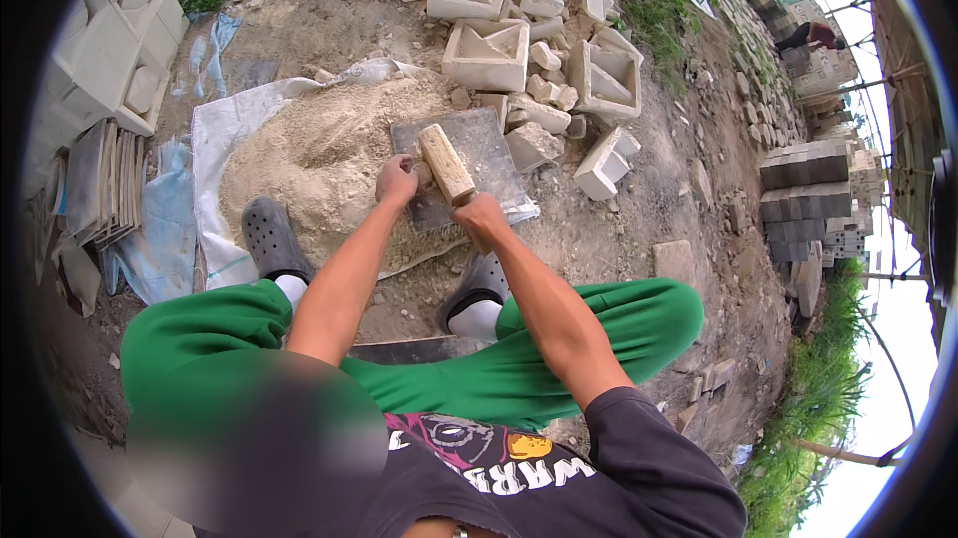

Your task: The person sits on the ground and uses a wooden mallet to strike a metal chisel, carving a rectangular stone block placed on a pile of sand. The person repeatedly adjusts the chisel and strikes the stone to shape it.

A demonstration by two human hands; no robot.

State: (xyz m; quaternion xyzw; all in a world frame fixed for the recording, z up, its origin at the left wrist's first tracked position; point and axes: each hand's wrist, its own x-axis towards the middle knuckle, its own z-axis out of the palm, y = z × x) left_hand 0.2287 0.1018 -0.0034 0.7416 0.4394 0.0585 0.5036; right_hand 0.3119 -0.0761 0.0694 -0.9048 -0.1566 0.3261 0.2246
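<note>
My right hand (481,219) is closed round the narrow end of a wooden mallet (446,164), whose thick, pale, worn head points forward and slightly left. The mallet is over a dark square board (477,144) in front of me. At the board's left side my left hand (397,181) is closed, with the fingers curled toward the mallet head; what they hold, if anything, is too small to make out. Pale sandy powder (309,144) lies heaped on a white woven sack (212,134), left of and partly beneath the board.
Hollow cream-coloured blocks (486,54) and broken stone pieces (534,146) lie beyond the board. Thin flat panels (105,184) lean at the left, beside stacked pale blocks (115,34). My feet, in grey clogs (274,239), flank the work. Grey blocks (806,184) are stacked far right.
</note>
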